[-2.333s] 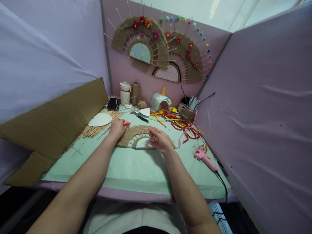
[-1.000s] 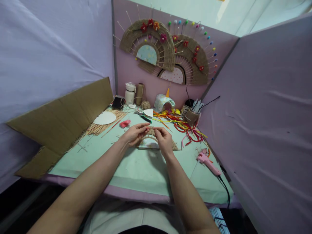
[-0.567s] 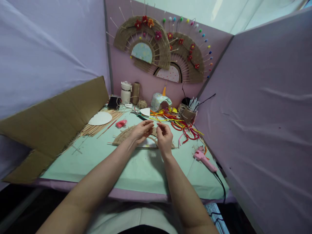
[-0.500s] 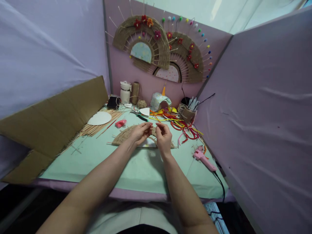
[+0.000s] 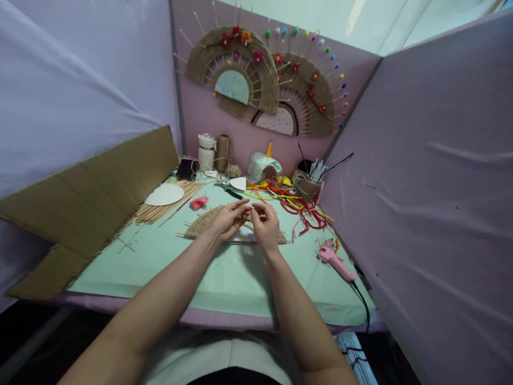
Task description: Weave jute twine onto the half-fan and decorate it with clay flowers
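Over the middle of the table my left hand (image 5: 230, 220) is closed in a pinch on a small red lump (image 5: 248, 209). It looks like a bit of soft clay, but it is too small to be sure. My right hand (image 5: 265, 226) meets it from the other side, thumb and fingers pinched at the same lump. Beneath both hands lies a half-round fan woven of twine over thin sticks (image 5: 202, 224), partly hidden by them. A larger red lump (image 5: 199, 203) sits on the table left of the hands.
Pliers (image 5: 233, 193) and red and yellow pipe cleaners (image 5: 294, 203) lie behind the hands. A pink glue gun (image 5: 335, 261) with a cord rests at right. Thin sticks (image 5: 150, 214) and a white oval (image 5: 164, 194) are at left, beside folded cardboard (image 5: 92, 187). Two decorated fans hang behind.
My hands have come together, the right one shifting left, and the fingertips of both now meet at the small red lump. The things on the table have stayed put.
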{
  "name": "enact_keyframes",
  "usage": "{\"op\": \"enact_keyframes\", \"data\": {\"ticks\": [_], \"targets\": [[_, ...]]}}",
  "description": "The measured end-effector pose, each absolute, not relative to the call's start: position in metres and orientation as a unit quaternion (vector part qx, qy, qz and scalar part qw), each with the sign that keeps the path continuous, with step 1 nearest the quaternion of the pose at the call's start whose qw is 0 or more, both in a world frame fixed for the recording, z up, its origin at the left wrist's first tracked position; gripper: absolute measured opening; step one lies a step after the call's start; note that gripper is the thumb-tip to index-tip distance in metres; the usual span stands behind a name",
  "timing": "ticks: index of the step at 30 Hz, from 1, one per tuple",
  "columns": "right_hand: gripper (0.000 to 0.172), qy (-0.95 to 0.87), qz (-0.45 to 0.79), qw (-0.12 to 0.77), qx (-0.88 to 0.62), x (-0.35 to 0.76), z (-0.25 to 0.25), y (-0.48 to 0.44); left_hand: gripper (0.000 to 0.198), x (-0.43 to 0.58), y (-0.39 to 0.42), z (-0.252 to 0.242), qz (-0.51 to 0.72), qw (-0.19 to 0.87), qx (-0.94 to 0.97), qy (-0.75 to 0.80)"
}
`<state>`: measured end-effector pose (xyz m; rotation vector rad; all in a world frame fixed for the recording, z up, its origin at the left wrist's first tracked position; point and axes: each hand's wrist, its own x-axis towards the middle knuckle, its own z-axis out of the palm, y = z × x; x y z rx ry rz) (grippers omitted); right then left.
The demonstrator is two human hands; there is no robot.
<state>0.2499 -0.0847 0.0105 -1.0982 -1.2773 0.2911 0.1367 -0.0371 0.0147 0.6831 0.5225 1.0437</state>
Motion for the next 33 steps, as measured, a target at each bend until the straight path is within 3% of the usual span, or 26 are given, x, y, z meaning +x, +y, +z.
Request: {"op": "enact_keyframes", "data": {"ticks": [11, 20, 33], "targets": [[0.025, -0.618, -0.01, 0.602, -0.506, 0.25, 0.003, -0.082, 0.028, 0.139, -0.039, 0.016, 0.507, 0.688, 0.407, 0.322], [0.029, -0.605, -0.011, 0.605, -0.517, 0.252, 0.001, -0.082, 0.038, 0.137, -0.042, 0.019, 0.491, 0.686, 0.441, 0.306], [0.035, -0.585, 0.022, 0.602, -0.543, 0.253, 0.0, -0.081, 0.025, 0.137, -0.044, 0.018, 0.482, 0.674, 0.479, 0.289]]}}
